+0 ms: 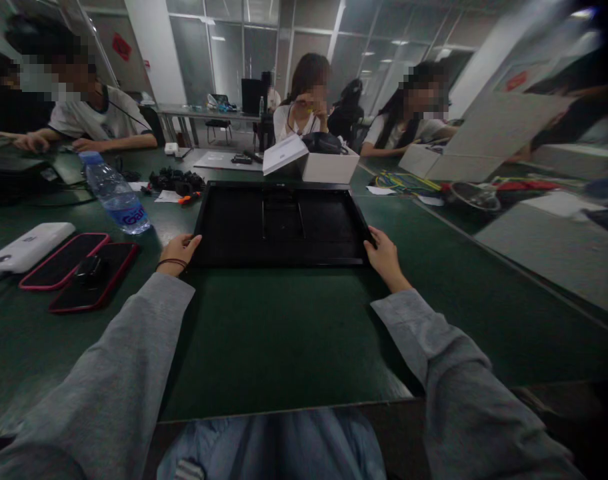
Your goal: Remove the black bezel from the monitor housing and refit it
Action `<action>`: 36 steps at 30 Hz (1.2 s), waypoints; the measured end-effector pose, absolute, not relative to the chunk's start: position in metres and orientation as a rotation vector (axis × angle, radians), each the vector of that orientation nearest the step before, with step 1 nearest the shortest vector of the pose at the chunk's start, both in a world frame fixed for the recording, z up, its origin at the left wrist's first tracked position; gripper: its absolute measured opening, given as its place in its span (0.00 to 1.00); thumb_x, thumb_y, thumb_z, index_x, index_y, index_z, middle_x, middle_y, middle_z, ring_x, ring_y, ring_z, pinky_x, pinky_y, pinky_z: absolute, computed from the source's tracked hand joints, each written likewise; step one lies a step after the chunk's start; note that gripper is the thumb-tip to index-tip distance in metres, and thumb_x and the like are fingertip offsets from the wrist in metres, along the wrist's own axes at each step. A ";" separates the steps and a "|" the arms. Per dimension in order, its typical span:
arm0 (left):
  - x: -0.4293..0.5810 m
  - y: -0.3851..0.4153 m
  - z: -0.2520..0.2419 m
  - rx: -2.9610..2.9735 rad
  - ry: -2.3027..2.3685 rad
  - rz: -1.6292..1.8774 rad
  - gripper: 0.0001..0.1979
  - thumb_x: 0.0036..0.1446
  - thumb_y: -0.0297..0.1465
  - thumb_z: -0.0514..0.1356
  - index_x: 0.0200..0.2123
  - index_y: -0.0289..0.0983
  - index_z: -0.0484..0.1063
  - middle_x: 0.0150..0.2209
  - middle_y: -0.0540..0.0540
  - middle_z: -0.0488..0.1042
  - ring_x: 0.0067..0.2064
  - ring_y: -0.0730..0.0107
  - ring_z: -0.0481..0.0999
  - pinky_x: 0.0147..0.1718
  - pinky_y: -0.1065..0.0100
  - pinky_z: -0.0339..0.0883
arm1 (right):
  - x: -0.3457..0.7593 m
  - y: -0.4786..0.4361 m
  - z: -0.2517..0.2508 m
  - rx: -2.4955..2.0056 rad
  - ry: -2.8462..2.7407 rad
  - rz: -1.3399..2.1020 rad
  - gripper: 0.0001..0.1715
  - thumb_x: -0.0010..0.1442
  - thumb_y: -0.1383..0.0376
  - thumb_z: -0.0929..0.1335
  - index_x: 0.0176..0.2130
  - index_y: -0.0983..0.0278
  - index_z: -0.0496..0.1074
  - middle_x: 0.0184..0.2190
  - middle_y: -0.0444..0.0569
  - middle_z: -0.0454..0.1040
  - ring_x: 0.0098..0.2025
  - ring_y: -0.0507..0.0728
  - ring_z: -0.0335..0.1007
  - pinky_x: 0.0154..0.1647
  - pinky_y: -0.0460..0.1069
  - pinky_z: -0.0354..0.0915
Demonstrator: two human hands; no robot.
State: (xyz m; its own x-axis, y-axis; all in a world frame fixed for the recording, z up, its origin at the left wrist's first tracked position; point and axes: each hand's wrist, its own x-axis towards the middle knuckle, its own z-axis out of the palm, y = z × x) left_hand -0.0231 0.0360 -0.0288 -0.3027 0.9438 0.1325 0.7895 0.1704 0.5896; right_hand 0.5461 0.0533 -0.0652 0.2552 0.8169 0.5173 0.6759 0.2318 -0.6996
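Note:
A wide black monitor frame (234, 230) is in front of me over the green table, with a raised rim and a rectangular structure in its middle. My left hand (179, 250) grips its left near corner, thumb on the rim and the other fingers partly hidden along the side. On the opposite side, my right hand (385, 257) is closed around the right edge near the front corner. Whether the frame rests fully on the tabletop I cannot tell.
To the left are a water bottle (117, 193), two red-edged phones (97, 283) and a white device (31, 247). Beyond the frame stands an open white box (329, 167). Cables (404, 183) and a large carton (559, 233) lie right. Several people sit around the table (284, 340).

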 end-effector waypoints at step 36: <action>0.052 0.001 -0.030 2.699 1.916 0.676 0.33 0.71 0.44 0.45 0.74 0.38 0.56 0.75 0.37 0.53 0.74 0.49 0.54 0.71 0.43 0.45 | 0.459 0.018 -0.036 -1.618 -1.919 -0.262 0.47 0.70 0.44 0.58 0.77 0.60 0.41 0.71 0.65 0.51 0.73 0.73 0.48 0.68 0.72 0.55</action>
State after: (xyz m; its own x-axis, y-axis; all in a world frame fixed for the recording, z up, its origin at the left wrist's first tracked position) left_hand 0.0521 0.0009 -0.0305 0.2866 0.8469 0.4479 0.9406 -0.3377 0.0367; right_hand 0.4594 0.0176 -0.0358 -0.0691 0.8248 0.5611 0.9450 0.2343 -0.2280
